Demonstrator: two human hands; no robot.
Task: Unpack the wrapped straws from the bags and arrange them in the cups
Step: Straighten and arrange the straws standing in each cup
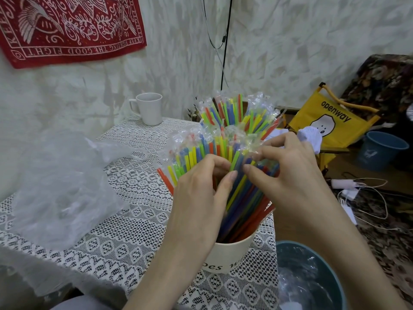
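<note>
A cream cup [225, 257] with dark lettering stands near the table's front right edge, packed with wrapped colourful straws [201, 151]. Behind it a second bunch of wrapped straws [237, 113] sticks up; its cup is hidden. My left hand [201, 193] curls its fingers round the straws in the near cup. My right hand [288, 166] pinches the straws and their clear wrappers from the right. An empty white mug [149, 108] stands at the table's far edge. A crumpled clear plastic bag [62, 182] lies on the left of the table.
The table wears a white lace cloth [138, 220]. A blue-green bin [312, 276] holding clear plastic sits at the lower right. A yellow folding chair [330, 124], a blue bucket [380, 151] and loose cables [362, 193] occupy the floor at the right.
</note>
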